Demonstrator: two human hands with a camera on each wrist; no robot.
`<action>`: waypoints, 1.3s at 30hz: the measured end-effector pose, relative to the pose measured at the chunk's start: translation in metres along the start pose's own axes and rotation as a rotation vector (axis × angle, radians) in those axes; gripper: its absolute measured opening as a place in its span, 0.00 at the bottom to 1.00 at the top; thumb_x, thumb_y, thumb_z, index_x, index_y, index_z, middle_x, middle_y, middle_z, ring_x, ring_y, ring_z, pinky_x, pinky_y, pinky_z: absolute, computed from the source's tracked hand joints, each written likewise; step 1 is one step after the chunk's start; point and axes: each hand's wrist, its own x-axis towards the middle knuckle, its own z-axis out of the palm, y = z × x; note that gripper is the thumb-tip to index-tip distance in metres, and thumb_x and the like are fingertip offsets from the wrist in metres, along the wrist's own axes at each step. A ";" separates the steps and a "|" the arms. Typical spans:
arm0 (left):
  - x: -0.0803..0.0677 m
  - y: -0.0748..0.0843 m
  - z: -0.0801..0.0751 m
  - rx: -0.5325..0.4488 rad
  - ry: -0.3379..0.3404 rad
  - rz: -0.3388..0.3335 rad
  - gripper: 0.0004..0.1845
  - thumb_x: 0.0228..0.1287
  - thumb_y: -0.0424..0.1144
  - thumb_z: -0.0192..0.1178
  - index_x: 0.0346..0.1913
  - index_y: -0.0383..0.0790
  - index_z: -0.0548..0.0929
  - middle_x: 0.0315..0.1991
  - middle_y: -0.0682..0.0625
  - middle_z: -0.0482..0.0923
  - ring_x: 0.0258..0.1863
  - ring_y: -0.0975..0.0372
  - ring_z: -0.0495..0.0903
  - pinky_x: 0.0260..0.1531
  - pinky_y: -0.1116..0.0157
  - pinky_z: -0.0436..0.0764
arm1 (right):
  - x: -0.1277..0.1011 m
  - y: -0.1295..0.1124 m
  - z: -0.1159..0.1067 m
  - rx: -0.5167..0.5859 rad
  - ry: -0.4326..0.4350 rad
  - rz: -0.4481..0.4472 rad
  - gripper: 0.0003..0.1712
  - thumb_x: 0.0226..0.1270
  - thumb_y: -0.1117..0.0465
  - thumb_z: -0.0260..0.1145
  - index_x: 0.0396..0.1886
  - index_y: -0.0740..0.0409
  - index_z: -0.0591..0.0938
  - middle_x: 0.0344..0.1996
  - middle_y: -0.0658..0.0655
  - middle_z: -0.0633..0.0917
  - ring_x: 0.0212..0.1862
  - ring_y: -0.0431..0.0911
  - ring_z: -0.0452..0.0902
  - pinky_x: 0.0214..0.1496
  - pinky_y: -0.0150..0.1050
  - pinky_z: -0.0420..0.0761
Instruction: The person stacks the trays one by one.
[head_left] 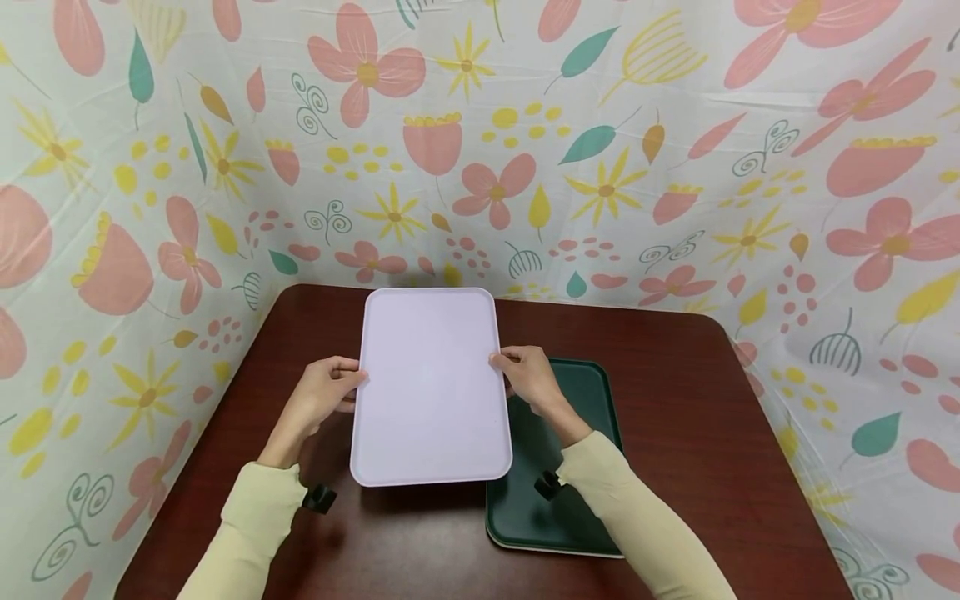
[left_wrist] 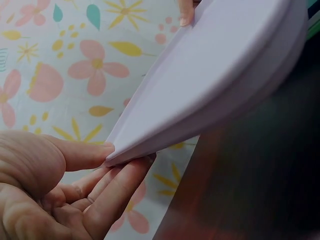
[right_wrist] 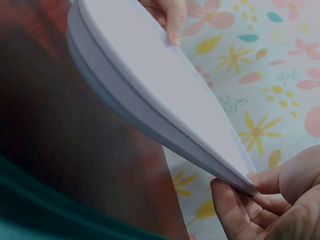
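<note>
A pale lilac rectangular tray (head_left: 429,383) is held above the dark wooden table (head_left: 675,400), one hand on each long edge. My left hand (head_left: 330,390) pinches the left rim, thumb on top and fingers beneath, as the left wrist view shows on the tray (left_wrist: 215,75) with my left hand (left_wrist: 95,165). My right hand (head_left: 525,375) pinches the right rim the same way; the right wrist view shows the tray (right_wrist: 150,85) and my right hand (right_wrist: 260,195). A dark green tray (head_left: 555,500) lies flat on the table, partly under the lilac tray and my right forearm.
Floral-patterned cloth (head_left: 600,150) walls in the table at the back and both sides. Bare table surface shows to the right of the green tray and along the near left.
</note>
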 end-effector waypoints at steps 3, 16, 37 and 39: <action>0.001 0.000 0.005 -0.007 -0.005 0.000 0.19 0.76 0.34 0.60 0.61 0.23 0.77 0.47 0.34 0.82 0.38 0.55 0.87 0.38 0.54 0.88 | -0.002 0.002 -0.004 -0.002 0.018 0.007 0.18 0.78 0.58 0.65 0.57 0.66 0.86 0.43 0.64 0.89 0.34 0.50 0.87 0.35 0.53 0.88; 0.006 -0.002 0.025 -0.050 -0.021 0.001 0.17 0.74 0.32 0.62 0.58 0.22 0.78 0.43 0.36 0.82 0.37 0.55 0.87 0.33 0.58 0.88 | -0.008 0.016 -0.019 -0.012 0.055 0.027 0.18 0.77 0.58 0.66 0.54 0.67 0.87 0.42 0.65 0.89 0.32 0.51 0.88 0.37 0.53 0.88; 0.007 0.000 0.057 -0.090 -0.045 -0.006 0.14 0.72 0.29 0.62 0.55 0.22 0.79 0.42 0.36 0.82 0.37 0.53 0.88 0.30 0.57 0.88 | -0.019 0.035 -0.043 -0.027 0.108 0.079 0.19 0.76 0.55 0.67 0.53 0.67 0.88 0.40 0.65 0.89 0.29 0.49 0.87 0.35 0.50 0.88; 0.006 0.000 0.061 -0.091 -0.045 -0.009 0.14 0.72 0.29 0.63 0.54 0.22 0.79 0.42 0.36 0.82 0.37 0.53 0.88 0.30 0.57 0.88 | -0.020 0.037 -0.045 -0.023 0.113 0.080 0.19 0.76 0.55 0.67 0.52 0.67 0.88 0.39 0.64 0.89 0.28 0.49 0.87 0.35 0.51 0.88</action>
